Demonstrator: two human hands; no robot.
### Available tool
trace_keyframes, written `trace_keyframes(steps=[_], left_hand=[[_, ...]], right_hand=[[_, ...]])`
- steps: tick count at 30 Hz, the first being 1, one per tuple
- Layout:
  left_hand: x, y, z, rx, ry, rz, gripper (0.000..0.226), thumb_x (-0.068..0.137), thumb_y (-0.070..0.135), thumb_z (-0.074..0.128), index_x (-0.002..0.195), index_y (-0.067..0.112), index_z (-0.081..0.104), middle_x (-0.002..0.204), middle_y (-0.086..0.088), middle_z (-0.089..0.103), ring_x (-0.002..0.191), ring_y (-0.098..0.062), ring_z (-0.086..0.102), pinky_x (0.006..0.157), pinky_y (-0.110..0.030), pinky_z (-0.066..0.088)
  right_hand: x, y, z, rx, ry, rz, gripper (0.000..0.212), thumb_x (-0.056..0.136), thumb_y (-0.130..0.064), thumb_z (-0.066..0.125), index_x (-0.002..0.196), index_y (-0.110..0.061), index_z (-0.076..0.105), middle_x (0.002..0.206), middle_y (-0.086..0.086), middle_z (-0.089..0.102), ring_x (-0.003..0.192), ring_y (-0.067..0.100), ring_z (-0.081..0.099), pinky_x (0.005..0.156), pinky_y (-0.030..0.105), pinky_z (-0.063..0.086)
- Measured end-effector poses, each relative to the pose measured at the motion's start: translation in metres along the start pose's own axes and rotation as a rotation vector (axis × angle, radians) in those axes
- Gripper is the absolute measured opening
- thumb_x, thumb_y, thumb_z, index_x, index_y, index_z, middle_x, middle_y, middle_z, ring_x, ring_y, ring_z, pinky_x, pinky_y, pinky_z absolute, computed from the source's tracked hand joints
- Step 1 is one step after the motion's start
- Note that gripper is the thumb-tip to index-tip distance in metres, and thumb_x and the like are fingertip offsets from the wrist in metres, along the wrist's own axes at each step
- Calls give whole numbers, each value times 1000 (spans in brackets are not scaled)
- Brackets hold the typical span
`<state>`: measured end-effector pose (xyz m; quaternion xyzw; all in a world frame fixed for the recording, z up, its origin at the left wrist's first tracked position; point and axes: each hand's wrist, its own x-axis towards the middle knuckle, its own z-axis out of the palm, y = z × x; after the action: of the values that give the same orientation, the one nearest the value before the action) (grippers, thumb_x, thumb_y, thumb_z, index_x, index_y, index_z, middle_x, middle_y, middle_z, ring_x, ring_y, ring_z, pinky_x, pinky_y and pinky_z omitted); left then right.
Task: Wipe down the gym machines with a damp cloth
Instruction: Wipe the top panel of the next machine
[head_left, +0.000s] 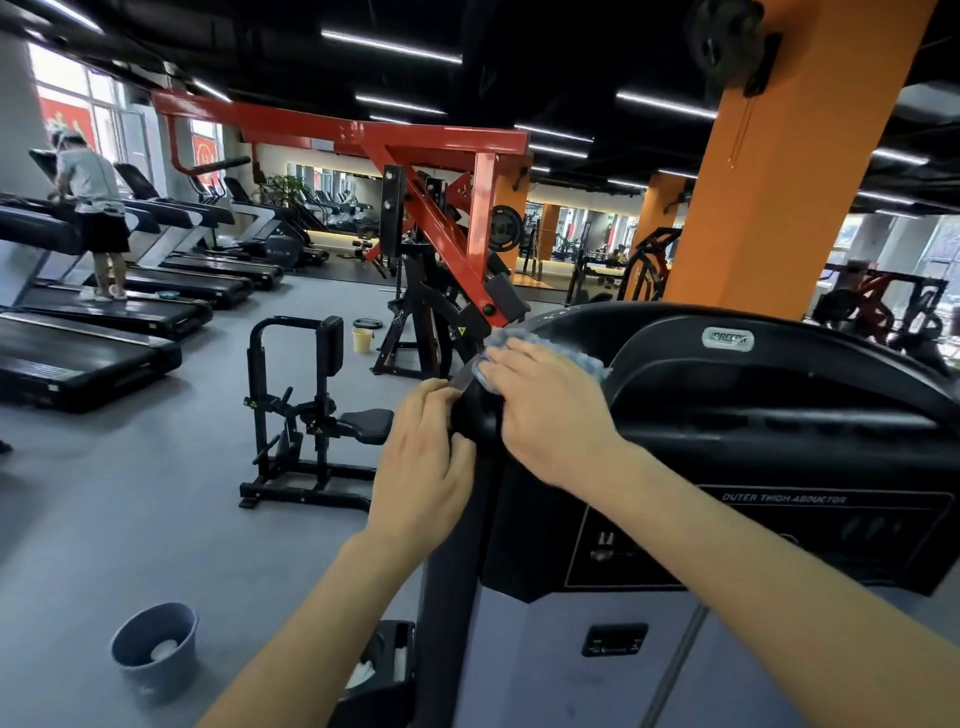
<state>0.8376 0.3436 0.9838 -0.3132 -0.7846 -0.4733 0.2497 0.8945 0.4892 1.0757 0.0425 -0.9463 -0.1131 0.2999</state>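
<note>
Right hand (545, 410) flat, pressing cloth (589, 359) onto machine (779, 415) top-left corner to scrub | left hand (421, 447) curled round that corner, probably steadying | bucket (156, 644) low left of machine, handy for rinsing

The right hand (545, 410) covers most of the cloth (500, 340) on the machine (753, 415).

A grey floor (156, 493) is spread through a large hall, under a black ceiling (545, 52) lit by long strip lights (389, 47). A row of treadmills (130, 312) is set along the left side, near bright windows (67, 78). A red steel frame (441, 140) is seen in the middle, and a small black machine (319, 395) is stood on the floor nearer. Orange pillars (789, 182) are placed at the right. A grey bucket (156, 649) is set at the lower left, a yellow bucket (362, 341) farther back.
</note>
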Motion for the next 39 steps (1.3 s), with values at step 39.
trace_keyframes(steps=[39], left_hand=[[124,-90,-13,-153,-269,196,47,103,14,51,148,27,43,138,10,54,126,-8,56,103,-46,52]], right_hand=[[102,9,13,8,-248,161,31,96,-9,50,109,-20,75,125,1,58,119,27,54,95,42,48]])
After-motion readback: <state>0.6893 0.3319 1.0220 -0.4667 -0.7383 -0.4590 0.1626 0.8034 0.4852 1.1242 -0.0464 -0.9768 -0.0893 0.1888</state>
